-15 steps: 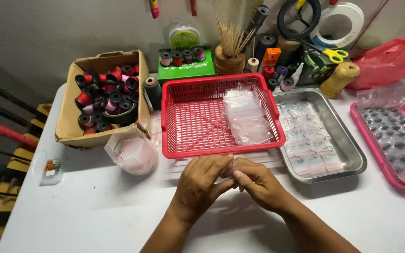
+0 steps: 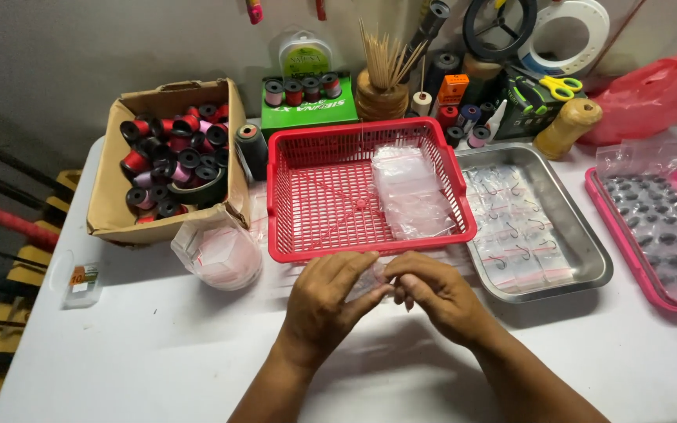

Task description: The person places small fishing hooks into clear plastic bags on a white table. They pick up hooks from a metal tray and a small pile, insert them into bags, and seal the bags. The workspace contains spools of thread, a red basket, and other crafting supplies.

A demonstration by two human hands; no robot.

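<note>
My left hand (image 2: 327, 301) and my right hand (image 2: 432, 291) meet over the white table just in front of the red plastic basket (image 2: 315, 200). Both pinch a small clear plastic bag (image 2: 375, 277) between their fingertips; most of the bag is hidden by the fingers. Inside the basket lies a stack of clear small bags (image 2: 413, 192). To the right, a metal tray (image 2: 589, 258) holds clear packets with fish hooks in them (image 2: 519, 227).
A cardboard box of thread spools (image 2: 170, 160) stands at the left, with a bag of small clear bags (image 2: 217, 254) before it. A pink tray of dark pieces (image 2: 656, 227) is at the far right. Spools, scissors, sticks and tape crowd the back edge.
Both hands stay together in front of the basket; the fingers have shifted slightly on the small clear bag.
</note>
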